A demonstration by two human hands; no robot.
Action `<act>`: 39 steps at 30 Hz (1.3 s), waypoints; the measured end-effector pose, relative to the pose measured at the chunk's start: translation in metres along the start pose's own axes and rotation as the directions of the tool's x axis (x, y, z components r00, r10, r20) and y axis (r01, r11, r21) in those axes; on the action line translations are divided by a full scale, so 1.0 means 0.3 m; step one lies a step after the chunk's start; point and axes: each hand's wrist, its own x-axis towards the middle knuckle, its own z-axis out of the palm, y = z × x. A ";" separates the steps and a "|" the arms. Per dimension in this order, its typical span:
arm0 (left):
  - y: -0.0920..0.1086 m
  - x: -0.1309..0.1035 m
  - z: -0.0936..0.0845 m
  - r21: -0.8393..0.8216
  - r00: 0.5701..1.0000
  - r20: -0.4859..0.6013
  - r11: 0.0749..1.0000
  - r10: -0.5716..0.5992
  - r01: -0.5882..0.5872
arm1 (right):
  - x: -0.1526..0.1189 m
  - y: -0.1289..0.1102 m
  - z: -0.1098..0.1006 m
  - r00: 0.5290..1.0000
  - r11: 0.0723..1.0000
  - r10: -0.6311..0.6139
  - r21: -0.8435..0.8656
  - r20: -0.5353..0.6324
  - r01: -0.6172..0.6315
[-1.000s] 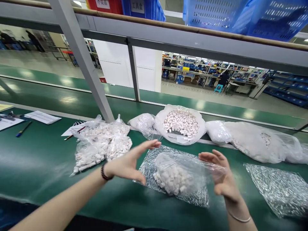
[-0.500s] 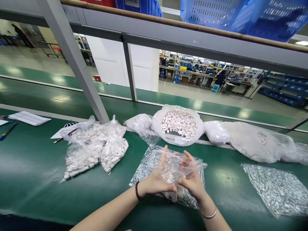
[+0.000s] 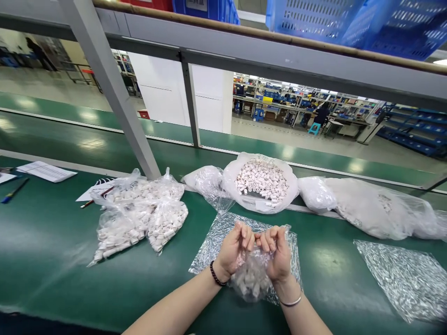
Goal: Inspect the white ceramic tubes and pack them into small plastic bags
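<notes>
My left hand (image 3: 236, 246) and my right hand (image 3: 275, 251) each pinch the top of a clear plastic bag (image 3: 252, 278), fingers curled toward each other. White short tube pieces show through the bag, blurred. Under it lies a crinkled silvery sheet (image 3: 206, 249) on the green table. Beyond my hands, a large open bag (image 3: 232, 195) holds a heap of small white cylinders (image 3: 263, 179). To the left are several filled clear bags (image 3: 139, 209) of the same white pieces.
A second silvery sheet (image 3: 401, 274) lies at the right. Plump plastic bags (image 3: 370, 204) line the table's back edge. Papers (image 3: 47, 171) and a pen (image 3: 14, 190) are at the far left. A slanted metal post (image 3: 115, 97) rises behind the filled bags; blue crates (image 3: 314, 21) sit on the shelf above.
My hands had their fingers spread inside or around the bag; now they are closed on its top edge, drawn together. The bag hangs below them.
</notes>
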 end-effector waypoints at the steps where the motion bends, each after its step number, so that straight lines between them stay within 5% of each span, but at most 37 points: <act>1: -0.017 0.007 -0.023 0.106 0.999 -0.018 0.994 0.032 -0.030 | 0.004 0.024 -0.011 1.000 1.000 0.003 -0.026 0.005 -0.003; 4: -0.062 0.007 -0.086 0.540 0.993 0.008 0.835 0.121 -0.106 | 0.009 0.097 -0.058 0.999 0.983 0.043 -0.179 0.023 -0.038; 7: -0.090 -0.013 -0.124 0.716 0.988 0.047 0.685 0.147 -0.136 | 0.007 0.152 -0.109 0.997 0.910 0.042 -0.414 0.061 -0.013; 14: -0.105 -0.007 -0.158 0.781 0.985 0.002 0.615 0.172 -0.109 | 0.002 0.195 -0.140 0.980 0.756 -0.077 -0.631 0.181 0.176; 20: -0.092 -0.017 -0.150 0.835 0.985 0.069 0.531 0.159 -0.144 | 0.012 0.188 -0.146 0.991 0.795 -0.092 -0.592 0.100 0.134; 26: -0.087 -0.008 -0.131 0.693 0.988 0.115 0.721 -0.098 -0.009 | 0.017 0.141 -0.127 0.989 0.926 -0.044 -0.377 -0.143 -0.013; 29: -0.089 -0.003 -0.127 0.594 0.979 0.117 0.801 -0.168 0.067 | 0.009 0.122 -0.112 0.999 0.950 -0.015 -0.311 0.030 0.024; 32: -0.069 0.010 -0.144 0.531 0.979 -0.038 0.825 -0.203 0.191 | 0.022 0.098 -0.113 0.965 0.873 -0.217 -0.414 0.145 0.259; 35: -0.031 0.002 -0.154 0.691 0.973 0.016 0.705 -0.232 0.157 | 0.029 0.063 -0.121 0.852 0.600 -0.377 -0.605 0.364 0.524; 37: -0.004 -0.010 -0.147 0.813 0.977 0.048 0.576 -0.208 0.083 | 0.033 0.044 -0.128 0.766 0.437 -0.351 -0.630 0.538 0.642; 39: 0.015 -0.014 -0.131 0.900 0.965 0.096 0.435 -0.243 0.020 | 0.042 0.031 -0.135 0.742 0.451 -0.231 -0.606 0.630 0.655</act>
